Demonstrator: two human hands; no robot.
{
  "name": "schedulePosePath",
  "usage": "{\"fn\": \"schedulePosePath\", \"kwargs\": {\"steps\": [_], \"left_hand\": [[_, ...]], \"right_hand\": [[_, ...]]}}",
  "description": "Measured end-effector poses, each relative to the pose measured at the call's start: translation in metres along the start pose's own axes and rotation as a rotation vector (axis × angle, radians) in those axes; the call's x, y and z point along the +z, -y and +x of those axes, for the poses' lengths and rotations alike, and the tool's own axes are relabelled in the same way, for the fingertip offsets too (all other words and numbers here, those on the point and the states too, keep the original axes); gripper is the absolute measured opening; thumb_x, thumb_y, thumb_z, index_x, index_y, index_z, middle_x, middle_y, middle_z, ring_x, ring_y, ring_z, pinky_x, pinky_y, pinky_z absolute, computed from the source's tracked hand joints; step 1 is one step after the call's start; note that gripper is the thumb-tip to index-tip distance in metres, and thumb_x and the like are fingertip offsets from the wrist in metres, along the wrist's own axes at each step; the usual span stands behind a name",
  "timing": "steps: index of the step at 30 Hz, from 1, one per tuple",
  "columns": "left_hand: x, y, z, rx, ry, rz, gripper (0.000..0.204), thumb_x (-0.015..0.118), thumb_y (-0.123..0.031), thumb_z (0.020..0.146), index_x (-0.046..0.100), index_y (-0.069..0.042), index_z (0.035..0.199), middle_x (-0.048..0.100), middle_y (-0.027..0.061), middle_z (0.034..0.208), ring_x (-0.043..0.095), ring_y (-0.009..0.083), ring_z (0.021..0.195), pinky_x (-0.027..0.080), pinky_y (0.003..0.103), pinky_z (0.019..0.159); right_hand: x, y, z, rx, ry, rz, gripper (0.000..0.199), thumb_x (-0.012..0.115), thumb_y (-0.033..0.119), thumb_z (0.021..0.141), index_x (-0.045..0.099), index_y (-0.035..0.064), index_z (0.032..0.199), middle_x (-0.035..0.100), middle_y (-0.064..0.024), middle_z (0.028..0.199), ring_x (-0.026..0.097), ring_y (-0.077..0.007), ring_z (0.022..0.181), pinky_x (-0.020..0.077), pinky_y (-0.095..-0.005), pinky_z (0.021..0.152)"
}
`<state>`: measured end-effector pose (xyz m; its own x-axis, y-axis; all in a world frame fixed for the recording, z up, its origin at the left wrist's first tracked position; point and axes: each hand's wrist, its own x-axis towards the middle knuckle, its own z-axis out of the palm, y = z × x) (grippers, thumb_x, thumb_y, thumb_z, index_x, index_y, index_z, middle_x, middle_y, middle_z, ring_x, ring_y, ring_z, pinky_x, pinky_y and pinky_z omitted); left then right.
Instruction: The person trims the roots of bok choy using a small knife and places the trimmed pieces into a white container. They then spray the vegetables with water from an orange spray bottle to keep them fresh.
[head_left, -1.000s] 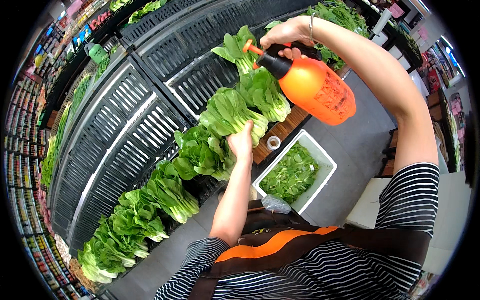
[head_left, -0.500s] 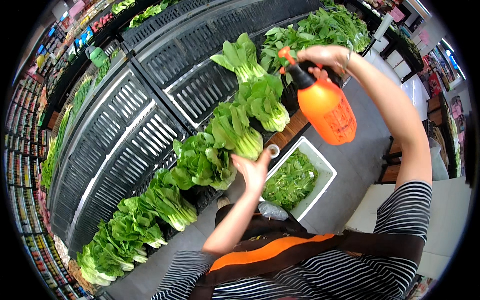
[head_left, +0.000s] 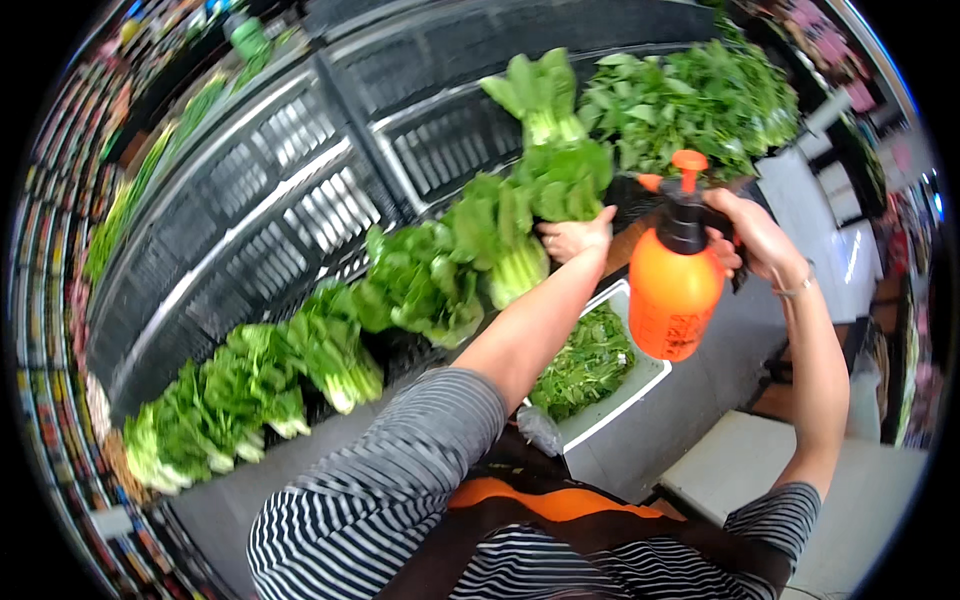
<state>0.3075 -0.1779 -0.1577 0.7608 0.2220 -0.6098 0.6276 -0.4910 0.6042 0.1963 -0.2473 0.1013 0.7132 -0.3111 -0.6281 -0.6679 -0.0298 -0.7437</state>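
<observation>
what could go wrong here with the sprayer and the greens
The right hand holds the orange spray bottle by its head, out over the white tray of loose greens; a slip could drop it there. The left hand presses into the bok choy row, which might bruise or topple a bunch.

Glossy smooth orange plastic spray bottle [head_left: 675,295] with matt black pump head, I note slatted black plastic shelf racks [head_left: 300,200], white smooth plastic tray [head_left: 640,385], waxy leafy bok choy [head_left: 500,235], striped knit cloth sleeve [head_left: 400,470].
</observation>
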Motion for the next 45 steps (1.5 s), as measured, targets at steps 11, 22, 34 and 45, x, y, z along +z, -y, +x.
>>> {"fn": "schedulePosePath", "kwargs": {"steps": [11, 22, 34, 45], "left_hand": [[-0.013, 0.01, 0.001, 0.151, 0.048, -0.341, 0.089, 0.084, -0.035, 0.054, 0.041, 0.009, 0.119, 0.05, 0.0273, 0.12, 0.048, 0.042, 0.114, 0.039, 0.045, 0.101], [-0.12, 0.04, 0.006, 0.014, 1.793, -1.084, 0.085, 0.077, -0.035, 0.068, 0.039, 0.0, 0.136, 0.052, 0.0194, 0.13, 0.055, 0.0302, 0.113, 0.046, 0.042, 0.097], [-0.151, 0.071, -0.032, 0.231, 2.114, -1.595, 0.067, 0.047, -0.056, 0.089, 0.034, -0.023, 0.146, 0.036, 0.0165, 0.148, 0.057, 0.0234, 0.11, 0.042, 0.038, 0.07], [-0.174, 0.077, -0.031, 0.144, 2.033, -1.357, 0.071, 0.048, -0.058, 0.088, 0.033, -0.019, 0.146, 0.035, 0.0187, 0.148, 0.053, 0.0331, 0.116, 0.046, 0.048, 0.092]], "right_hand": [[0.01, -0.015, -0.044, 0.062, -0.192, 0.018, 0.045, 0.042, 0.042, 0.095, 0.044, 0.0089, 0.064, 0.041, 0.0004, 0.048, 0.038, -0.0103, 0.036, 0.037, -0.0269, 0.038], [0.018, 0.055, -0.089, -0.07, -0.069, -0.314, 0.038, 0.036, 0.031, 0.095, 0.043, 0.0086, 0.066, 0.039, 0.0018, 0.05, 0.033, -0.0077, 0.039, 0.0265, -0.0241, 0.038], [0.021, 0.064, -0.104, 0.068, -0.101, -0.16, 0.034, 0.047, 0.035, 0.091, 0.046, 0.0098, 0.068, 0.039, 0.0047, 0.053, 0.032, -0.0035, 0.041, 0.022, -0.0191, 0.036], [0.036, 0.044, -0.143, -0.074, 0.051, -0.059, 0.045, 0.044, 0.04, 0.093, 0.043, 0.0081, 0.06, 0.038, 0.0024, 0.048, 0.029, -0.0063, 0.038, 0.0218, -0.0214, 0.036]]}}
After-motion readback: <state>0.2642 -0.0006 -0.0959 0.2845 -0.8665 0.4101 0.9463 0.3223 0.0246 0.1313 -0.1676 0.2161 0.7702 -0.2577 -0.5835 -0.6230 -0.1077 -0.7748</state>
